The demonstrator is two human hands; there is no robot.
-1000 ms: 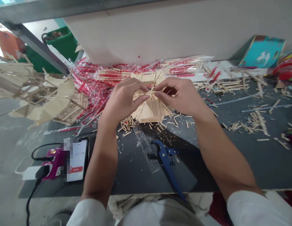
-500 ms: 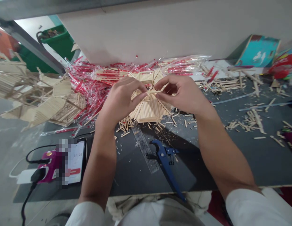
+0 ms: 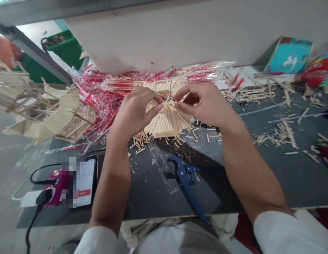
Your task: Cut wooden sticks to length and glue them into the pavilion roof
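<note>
The left hand [image 3: 136, 111] and right hand [image 3: 204, 104] pinch a stick [image 3: 169, 103] between them, thumb and fingertip at either end. It lies level over the model [image 3: 166, 126] — whether touching it, one cannot tell. The model sits on the table [image 3: 150, 204], beyond the cutter [image 3: 187, 187] — which overlaps the ruler [image 3: 160, 160].

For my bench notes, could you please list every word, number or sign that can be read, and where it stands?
"51:26" on the phone; first digit slightly blurred.
Its red button: label too small to read.
Clear ruler: markings unreadable.
Teal board: white mark, not readable.
No other text is legible.
</note>
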